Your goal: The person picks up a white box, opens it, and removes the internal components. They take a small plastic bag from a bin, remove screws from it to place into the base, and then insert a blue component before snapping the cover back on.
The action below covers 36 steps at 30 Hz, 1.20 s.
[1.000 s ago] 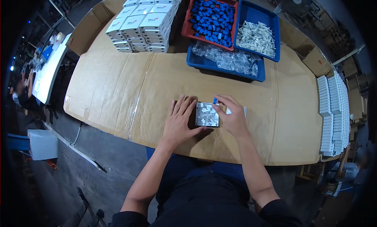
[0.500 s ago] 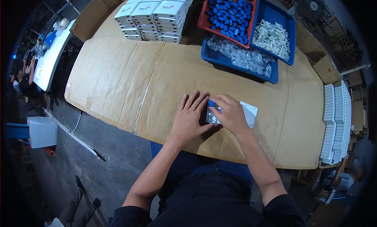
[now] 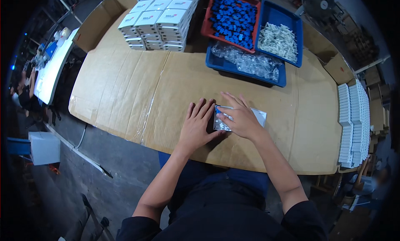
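Note:
A small shallow white case (image 3: 221,126) with an open inside lies on the cardboard near the table's front edge. Pale parts and a small blue piece (image 3: 218,111) show in it. My left hand (image 3: 196,126) lies flat with fingers spread, its thumb and index finger along the case's left and near edges. Over the case is my right hand (image 3: 243,122), its fingers stretched out and apart, hiding part of the inside. I see nothing held in it. A plain white panel (image 3: 261,117) lies at the right, partly behind this hand; whether it touches the case is hidden.
Stacked white boxes (image 3: 160,19) stand at the far left. At the far right are a red tray (image 3: 207,27) of blue pieces, a blue tray (image 3: 298,45) of whitish parts and a blue tray (image 3: 233,73) of clear plastic pieces. White stacks (image 3: 354,124) line the right edge.
My right hand's fingers have straightened and spread from a pinch at the blue piece. The white panel now appears closer to the case. My left hand stays beside the case.

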Each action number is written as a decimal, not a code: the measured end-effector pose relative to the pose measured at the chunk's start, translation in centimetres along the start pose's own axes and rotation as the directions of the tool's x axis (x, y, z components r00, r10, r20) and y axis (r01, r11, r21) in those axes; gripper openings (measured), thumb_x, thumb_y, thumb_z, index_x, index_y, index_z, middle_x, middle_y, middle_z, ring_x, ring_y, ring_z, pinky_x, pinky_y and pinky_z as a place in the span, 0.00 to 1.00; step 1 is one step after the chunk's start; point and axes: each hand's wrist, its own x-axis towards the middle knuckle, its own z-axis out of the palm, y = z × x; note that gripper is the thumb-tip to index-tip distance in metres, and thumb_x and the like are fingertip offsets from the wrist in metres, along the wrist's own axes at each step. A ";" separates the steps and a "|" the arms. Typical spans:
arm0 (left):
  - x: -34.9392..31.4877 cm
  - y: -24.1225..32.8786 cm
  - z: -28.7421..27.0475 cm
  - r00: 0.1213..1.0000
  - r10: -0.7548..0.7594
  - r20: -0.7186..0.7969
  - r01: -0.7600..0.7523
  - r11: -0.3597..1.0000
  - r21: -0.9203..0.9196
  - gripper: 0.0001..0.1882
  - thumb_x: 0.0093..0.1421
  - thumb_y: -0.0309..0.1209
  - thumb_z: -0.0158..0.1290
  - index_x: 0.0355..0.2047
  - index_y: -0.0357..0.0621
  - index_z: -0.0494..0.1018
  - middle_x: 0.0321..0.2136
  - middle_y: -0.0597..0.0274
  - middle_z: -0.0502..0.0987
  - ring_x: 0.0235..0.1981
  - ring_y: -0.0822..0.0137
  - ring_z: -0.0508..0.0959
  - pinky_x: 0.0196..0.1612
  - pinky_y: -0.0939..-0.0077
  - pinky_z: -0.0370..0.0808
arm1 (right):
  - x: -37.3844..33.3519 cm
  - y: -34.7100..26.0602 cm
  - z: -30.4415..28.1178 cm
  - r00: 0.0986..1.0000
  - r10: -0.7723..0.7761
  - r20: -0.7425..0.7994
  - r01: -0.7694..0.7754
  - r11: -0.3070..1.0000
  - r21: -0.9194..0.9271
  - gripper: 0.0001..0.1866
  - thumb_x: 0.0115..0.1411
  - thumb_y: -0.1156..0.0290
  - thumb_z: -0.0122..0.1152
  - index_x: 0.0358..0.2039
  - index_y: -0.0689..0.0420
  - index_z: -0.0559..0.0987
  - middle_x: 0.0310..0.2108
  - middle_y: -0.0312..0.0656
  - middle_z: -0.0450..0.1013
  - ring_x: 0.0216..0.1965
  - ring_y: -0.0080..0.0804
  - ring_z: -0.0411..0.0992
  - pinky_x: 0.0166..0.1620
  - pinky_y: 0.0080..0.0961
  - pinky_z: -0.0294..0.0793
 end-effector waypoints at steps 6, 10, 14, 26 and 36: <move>-0.8 -0.4 -0.2 0.993 -0.023 -0.117 0.009 0.993 -0.115 0.50 0.55 0.56 0.65 0.71 0.43 0.61 0.68 0.49 0.65 0.72 0.49 0.61 0.76 0.46 0.49 | -7.0 3.0 -5.1 0.964 0.262 -0.041 -0.252 0.954 0.162 0.31 0.55 0.65 0.75 0.60 0.53 0.79 0.70 0.45 0.64 0.70 0.49 0.61 0.70 0.43 0.64; -0.5 1.2 -0.8 0.991 -0.011 -0.132 0.001 0.997 -0.074 0.51 0.54 0.58 0.65 0.70 0.43 0.61 0.60 0.50 0.68 0.64 0.48 0.66 0.74 0.43 0.52 | -10.9 4.4 -4.9 0.907 0.421 0.026 -0.417 0.887 0.196 0.34 0.53 0.68 0.76 0.61 0.53 0.77 0.70 0.44 0.63 0.69 0.46 0.64 0.68 0.38 0.67; -0.5 3.6 -0.3 0.996 -0.065 -0.067 0.063 0.998 -0.030 0.53 0.52 0.58 0.67 0.71 0.44 0.59 0.62 0.45 0.67 0.66 0.44 0.64 0.74 0.43 0.52 | -11.6 4.6 -4.5 0.934 0.349 -0.081 -0.334 0.929 0.160 0.28 0.54 0.70 0.75 0.57 0.57 0.80 0.65 0.45 0.70 0.64 0.47 0.70 0.65 0.38 0.71; -1.3 3.4 0.8 0.950 -0.239 -0.200 0.120 0.874 -0.471 0.52 0.53 0.34 0.69 0.74 0.44 0.53 0.57 0.43 0.67 0.63 0.48 0.68 0.65 0.55 0.68 | -10.3 11.8 -4.0 0.818 0.471 -0.331 -0.351 0.864 0.361 0.12 0.69 0.69 0.62 0.45 0.66 0.81 0.45 0.45 0.79 0.45 0.39 0.78 0.48 0.31 0.78; -1.2 5.1 1.0 0.869 -0.490 0.072 0.029 -0.094 -0.995 0.38 0.66 0.37 0.53 0.74 0.43 0.54 0.60 0.53 0.71 0.59 0.59 0.74 0.65 0.63 0.69 | -9.4 6.3 -1.2 0.863 0.416 -0.287 -0.428 0.904 0.024 0.37 0.57 0.55 0.74 0.66 0.50 0.72 0.63 0.48 0.69 0.63 0.48 0.69 0.62 0.41 0.73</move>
